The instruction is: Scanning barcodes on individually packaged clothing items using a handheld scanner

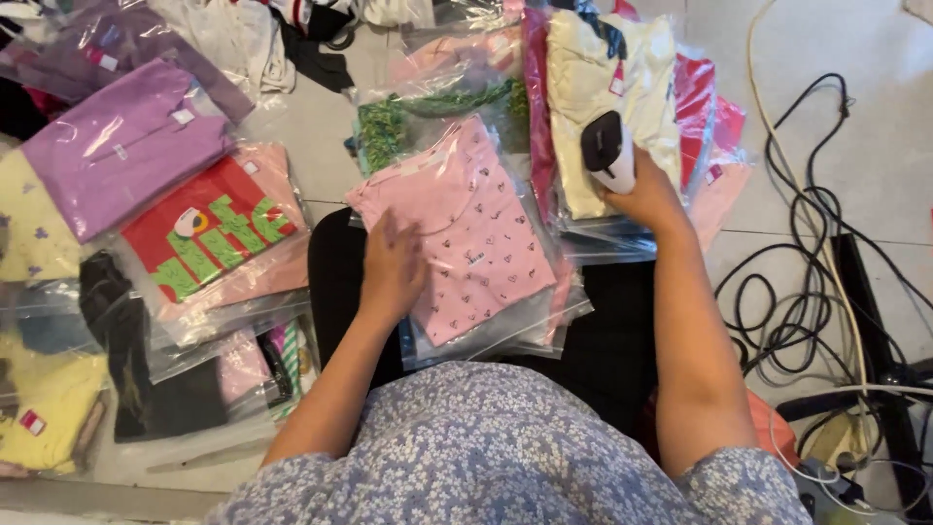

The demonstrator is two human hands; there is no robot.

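**Bagged garments and a handheld scanner, head view**

We see the left hand (392, 264) lying flat on a pink garment in a clear bag (466, 238), fingers together and extended, palm down on the bag's left edge. The bag sits in the centre of the view on a black surface (612, 340), just in front of the person's lap, tilted slightly clockwise.

The right hand (649, 197) grips a handheld scanner (607, 151), white body with a black head, fingers wrapped around its handle. The fingertips are hidden behind the handle, so we cannot tell how tightly they close. The scanner hovers over a cream garment bag (603, 87), to the right of the pink one.

Surroundings: a green patterned bag (428, 117) lies just beyond the pink bag, partly under it. A red garment bag with green lettering (209, 238) lies to the left, a lilac one (121, 146) behind that, a yellow one (49, 399) and a black one (126, 360) nearer the left edge. A red bag (698, 107) overlaps the cream one. Tangled black cables (807, 292) and a white cord (826, 243) cover the tiled floor at right. Bags crowd both sides of the hands.
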